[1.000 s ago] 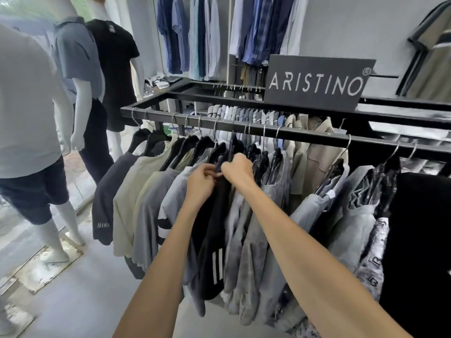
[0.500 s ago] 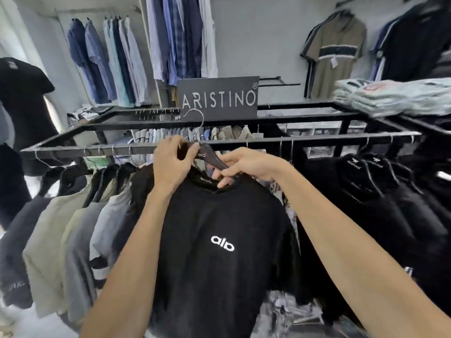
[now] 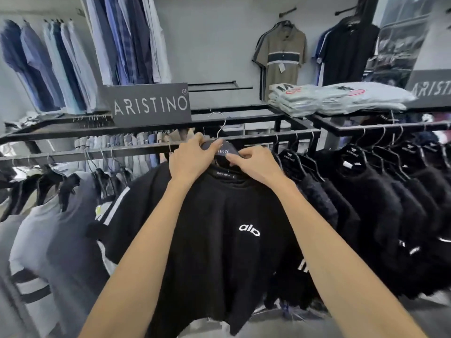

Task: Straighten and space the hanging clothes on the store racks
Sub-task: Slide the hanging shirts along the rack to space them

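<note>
A black T-shirt (image 3: 219,252) with a white logo faces me on a dark hanger (image 3: 225,148). The hanger's wire hook (image 3: 220,123) is lifted above the black rack rail (image 3: 122,152). My left hand (image 3: 192,159) grips the hanger's left shoulder and the shirt collar. My right hand (image 3: 256,164) pinches the hanger's right side at the collar. Grey and beige shirts (image 3: 48,215) hang on the rail to the left. Black fuzzy tops (image 3: 366,196) hang to the right.
A dark brand sign (image 3: 150,104) stands on the rack's top shelf. Folded pale shirts (image 3: 329,98) are stacked at the right on the shelf. Blue dress shirts (image 3: 48,67) and polo shirts (image 3: 280,54) hang on the back wall.
My view swung right from the grey shirts. Both hands pulled the black logo T-shirt out of the row, turned it to face me and raised its hook above the rail.
</note>
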